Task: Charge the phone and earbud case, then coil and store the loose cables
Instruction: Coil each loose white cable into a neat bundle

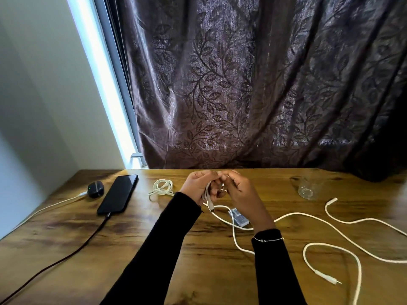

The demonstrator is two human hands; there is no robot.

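A black phone (119,194) lies at the left of the wooden desk (154,238) with a dark cable (72,252) plugged into its near end. Left of it sits the dark earbud case (95,189), showing a green light, with a white cable (50,206) plugged in. My left hand (196,186) and my right hand (239,192) meet above the desk's middle, both gripping loops of a white cable (208,195) whose plug hangs below them. Its loose length (308,215) trails right across the desk. A coiled white cable (161,187) rests left of my hands.
A clear glass (309,187) stands at the back right. A small clear plastic box (240,216) lies under my right wrist. Another white cable (343,222) with a jack plug (328,277) snakes over the right side. A dark leaf-patterned curtain (253,84) hangs behind the desk.
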